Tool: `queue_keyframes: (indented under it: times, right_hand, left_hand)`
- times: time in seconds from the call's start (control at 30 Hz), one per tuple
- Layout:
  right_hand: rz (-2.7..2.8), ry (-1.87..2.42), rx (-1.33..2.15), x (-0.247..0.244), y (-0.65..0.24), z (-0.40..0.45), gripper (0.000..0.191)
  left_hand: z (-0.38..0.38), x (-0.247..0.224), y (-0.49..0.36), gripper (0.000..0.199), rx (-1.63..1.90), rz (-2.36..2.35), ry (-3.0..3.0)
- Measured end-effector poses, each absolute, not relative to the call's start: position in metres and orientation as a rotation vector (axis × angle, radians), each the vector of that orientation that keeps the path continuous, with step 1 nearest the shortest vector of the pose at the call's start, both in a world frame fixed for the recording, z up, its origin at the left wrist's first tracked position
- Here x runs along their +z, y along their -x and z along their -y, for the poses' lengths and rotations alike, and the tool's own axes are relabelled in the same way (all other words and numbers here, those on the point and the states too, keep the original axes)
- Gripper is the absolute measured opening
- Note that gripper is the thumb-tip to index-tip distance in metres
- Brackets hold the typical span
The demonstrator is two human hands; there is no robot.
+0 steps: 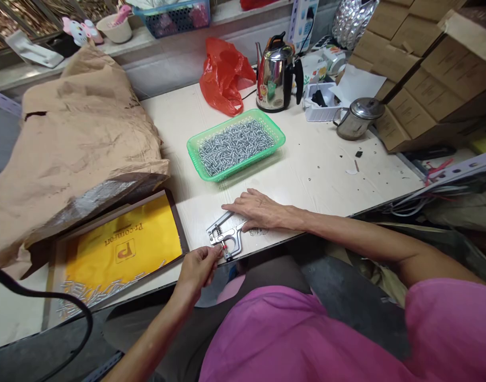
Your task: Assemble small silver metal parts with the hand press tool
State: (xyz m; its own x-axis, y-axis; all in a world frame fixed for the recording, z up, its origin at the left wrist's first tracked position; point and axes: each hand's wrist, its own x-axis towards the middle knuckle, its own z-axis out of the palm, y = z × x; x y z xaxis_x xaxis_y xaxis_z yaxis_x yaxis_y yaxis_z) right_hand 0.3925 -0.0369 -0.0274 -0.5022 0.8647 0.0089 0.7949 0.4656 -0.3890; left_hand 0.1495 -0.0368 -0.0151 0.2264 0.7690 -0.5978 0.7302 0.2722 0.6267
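A silver metal hand tool with a lever and a small coil spring [226,236] lies at the table's front edge. My right hand [259,210] lies over its handle end, fingers across the lever and thumb by the lower arm. My left hand [199,268] is closed in a pinch at the near side of the tool, by a small red spot; what the fingertips hold is too small to make out. Several tiny metal pieces [259,232] lie partly under my right hand. Beyond it stands a green basket [235,171] full of small silver spring-like pieces [237,144].
To the left, a shallow box with a yellow bottom [126,241] holds silver pins, beside a large brown paper sack [79,138]. Farther back are a red plastic bag [223,74], a steel kettle [275,79] and a lidded metal pot [358,119]. Cardboard boxes [437,79] lean at right.
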Motion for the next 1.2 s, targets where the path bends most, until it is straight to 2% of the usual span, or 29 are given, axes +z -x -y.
queue_keyframes:
  times: [0.07,0.17,0.3,0.43,0.6,0.7,0.8,1.0,1.2]
  right_hand:
    - [2.497,1.436,0.508,-0.027,-0.392,0.038,0.069]
    - [2.474,1.436,0.491,-0.028,-0.390,0.038,0.071]
    - [2.450,1.412,0.486,-0.030,-0.391,0.039,0.072]
    - [2.474,1.514,0.450,-0.028,-0.401,0.040,0.078]
    - [2.543,1.658,0.401,-0.024,-0.411,0.035,0.068]
    - [2.575,1.628,0.380,-0.020,-0.413,0.033,0.063]
    - [2.610,1.631,0.369,-0.013,-0.412,0.034,0.050]
    - [2.591,1.646,0.407,-0.016,-0.406,0.046,0.019]
    - [2.462,1.704,0.412,-0.029,-0.406,0.053,0.018]
  left_hand:
    - [0.037,-0.012,-0.154,0.036,0.139,-1.533,-1.859]
    - [0.032,-0.014,-0.170,0.027,0.234,-1.319,-2.365]
    - [0.019,-0.023,-0.195,0.049,0.168,-0.983,-2.679]
    - [0.006,-0.023,-0.206,0.057,-0.005,-0.961,-2.797]
    - [-0.007,-0.018,-0.217,0.067,-0.140,-0.939,-2.844]
    - [-0.014,-0.017,-0.222,0.060,-0.183,-0.825,-2.861]
    - [-0.015,-0.016,-0.223,0.049,-0.184,-0.787,-2.881]
    - [-0.008,-0.021,-0.222,0.014,-0.129,-0.738,-2.786]
    - [-0.007,-0.020,-0.226,0.013,-0.151,-0.750,-2.820]
